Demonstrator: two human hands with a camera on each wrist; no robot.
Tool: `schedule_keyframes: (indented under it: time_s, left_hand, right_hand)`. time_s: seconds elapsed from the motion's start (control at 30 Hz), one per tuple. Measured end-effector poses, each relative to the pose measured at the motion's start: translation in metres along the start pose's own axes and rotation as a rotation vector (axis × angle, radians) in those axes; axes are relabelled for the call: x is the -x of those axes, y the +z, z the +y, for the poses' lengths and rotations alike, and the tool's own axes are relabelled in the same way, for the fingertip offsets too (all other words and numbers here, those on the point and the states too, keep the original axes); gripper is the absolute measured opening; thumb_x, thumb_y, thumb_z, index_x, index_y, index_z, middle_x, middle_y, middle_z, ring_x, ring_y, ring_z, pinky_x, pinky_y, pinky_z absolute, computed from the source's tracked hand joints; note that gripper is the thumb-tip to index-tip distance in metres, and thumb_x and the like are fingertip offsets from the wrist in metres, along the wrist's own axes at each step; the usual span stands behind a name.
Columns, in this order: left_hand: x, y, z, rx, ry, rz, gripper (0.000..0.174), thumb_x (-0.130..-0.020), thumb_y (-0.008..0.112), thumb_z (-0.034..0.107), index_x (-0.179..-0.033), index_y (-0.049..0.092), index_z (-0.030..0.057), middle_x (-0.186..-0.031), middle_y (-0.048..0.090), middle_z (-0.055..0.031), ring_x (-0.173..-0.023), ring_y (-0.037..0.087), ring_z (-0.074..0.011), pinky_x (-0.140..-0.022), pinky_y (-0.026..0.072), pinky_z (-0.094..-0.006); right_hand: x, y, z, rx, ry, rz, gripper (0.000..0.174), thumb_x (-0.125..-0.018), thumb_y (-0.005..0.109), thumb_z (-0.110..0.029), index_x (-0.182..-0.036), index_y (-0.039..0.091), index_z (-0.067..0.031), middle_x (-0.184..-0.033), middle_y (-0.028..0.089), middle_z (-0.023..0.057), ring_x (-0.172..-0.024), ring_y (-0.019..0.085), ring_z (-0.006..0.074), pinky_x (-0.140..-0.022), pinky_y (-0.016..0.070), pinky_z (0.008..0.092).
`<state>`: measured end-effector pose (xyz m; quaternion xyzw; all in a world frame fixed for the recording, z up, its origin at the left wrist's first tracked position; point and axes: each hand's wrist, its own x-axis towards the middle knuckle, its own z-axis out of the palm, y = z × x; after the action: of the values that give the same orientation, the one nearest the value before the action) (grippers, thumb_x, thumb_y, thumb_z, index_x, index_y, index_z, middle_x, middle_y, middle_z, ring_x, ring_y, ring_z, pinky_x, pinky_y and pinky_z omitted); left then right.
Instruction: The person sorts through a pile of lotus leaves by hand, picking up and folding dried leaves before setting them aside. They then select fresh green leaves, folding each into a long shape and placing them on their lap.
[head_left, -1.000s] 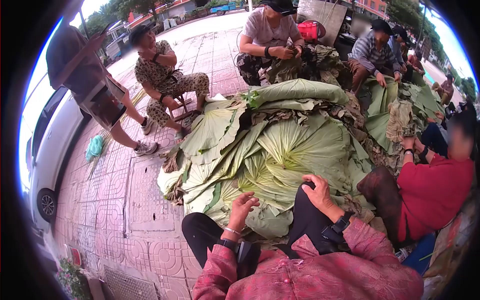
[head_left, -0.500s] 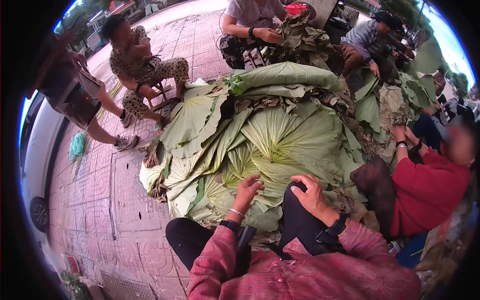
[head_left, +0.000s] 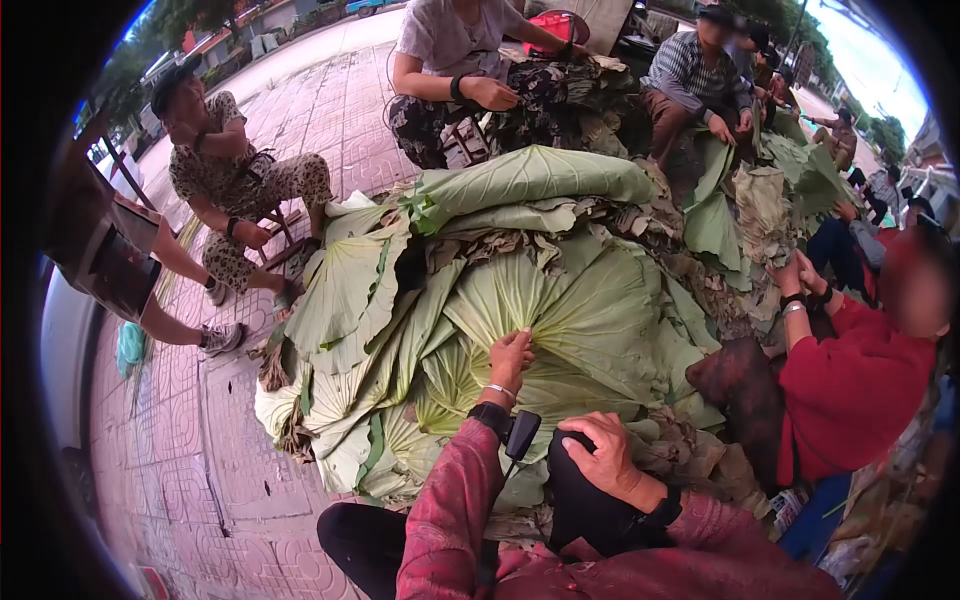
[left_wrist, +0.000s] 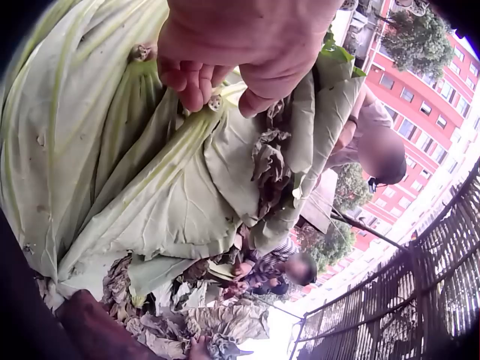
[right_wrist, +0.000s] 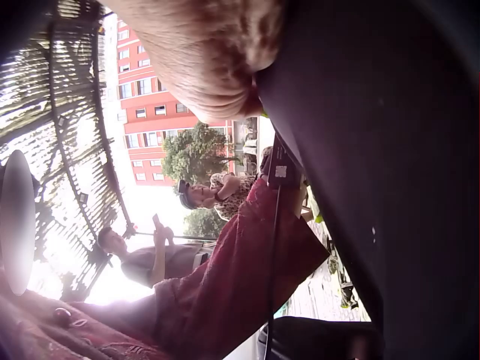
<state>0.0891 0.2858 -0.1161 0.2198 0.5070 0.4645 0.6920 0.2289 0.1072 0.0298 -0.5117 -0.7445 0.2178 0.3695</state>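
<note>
A broad heap of large green lotus leaves (head_left: 590, 310) lies in front of my knees, one rolled or folded leaf (head_left: 540, 182) along its far side. Near the middle of the top leaf, my left hand (head_left: 511, 358) has thumb and fingers around the centre where the veins meet. The left wrist view shows that hand (left_wrist: 240, 56) from close by, with the cut stem stub (left_wrist: 215, 103) between thumb and fingertips. My right hand (head_left: 605, 455) rests on my dark-trousered knee (head_left: 575, 500) and holds nothing; the right wrist view shows only part of it (right_wrist: 217, 67).
Dry brown leaves (head_left: 690, 455) edge the heap on the right. A person in red (head_left: 840, 380) sits close on that side, handling a withered leaf (head_left: 762, 215). Others sit beyond the heap; one stands at the left on pink paving (head_left: 150, 430). A red bag (head_left: 553, 32) lies at the back.
My left hand has moved forward from above my lap to the centre of the top leaf and taken hold there. My right hand stays on the knee. The head view has turned to the right.
</note>
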Motion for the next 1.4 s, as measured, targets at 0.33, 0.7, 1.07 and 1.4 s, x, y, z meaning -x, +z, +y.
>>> schedule_keyframes:
  time_s: [0.33,0.7,1.07,1.4]
  left_hand:
    - [-0.008,0.036,0.014,-0.051,0.105,0.188,0.015,-0.073,0.06,0.006,-0.085,0.054,-0.0019,-0.075,0.058,-0.0085,-0.059,0.059,-0.0203,-0.048,0.053,-0.0353]
    - [0.181,-0.011,0.048,0.3,0.205,0.037,0.017,-0.078,0.06,0.006,-0.092,0.05,0.0077,-0.081,0.057,-0.003,-0.071,0.057,-0.0165,-0.06,0.0484,-0.0339]
    - [0.307,-0.061,0.057,0.539,0.516,0.171,0.039,-0.079,0.061,0.001,-0.114,0.045,0.0095,-0.103,0.055,-0.0038,-0.088,0.057,-0.0166,-0.076,0.0495,-0.0406]
    - [0.366,-0.09,0.06,0.597,0.407,-0.117,0.031,-0.088,0.058,0.021,-0.109,0.048,0.0008,-0.11,0.057,-0.0123,-0.098,0.059,-0.0239,-0.082,0.0475,-0.0385]
  right_hand:
    - [0.003,0.004,0.0,0.01,-0.028,0.05,0.016,-0.071,0.063,-0.008,-0.087,0.061,-0.0074,-0.083,0.063,0.0045,-0.08,0.058,0.0223,-0.073,0.0395,0.0325]
    - [0.015,0.002,-0.01,-0.001,-0.201,0.188,0.026,-0.069,0.063,-0.005,-0.095,0.057,-0.0036,-0.098,0.061,0.0093,-0.087,0.057,0.027,-0.078,0.0418,0.0357]
    - [0.021,0.034,-0.108,0.173,-0.321,0.119,0.071,-0.061,0.071,-0.011,-0.125,0.042,-0.0049,-0.131,0.04,0.0134,-0.119,0.04,0.031,-0.093,0.0316,0.0445]
    - [-0.001,0.044,-0.112,0.107,-0.546,0.101,0.037,-0.059,0.049,0.004,-0.094,0.059,-0.0032,-0.092,0.063,0.011,-0.089,0.058,0.0273,-0.08,0.0396,0.0364]
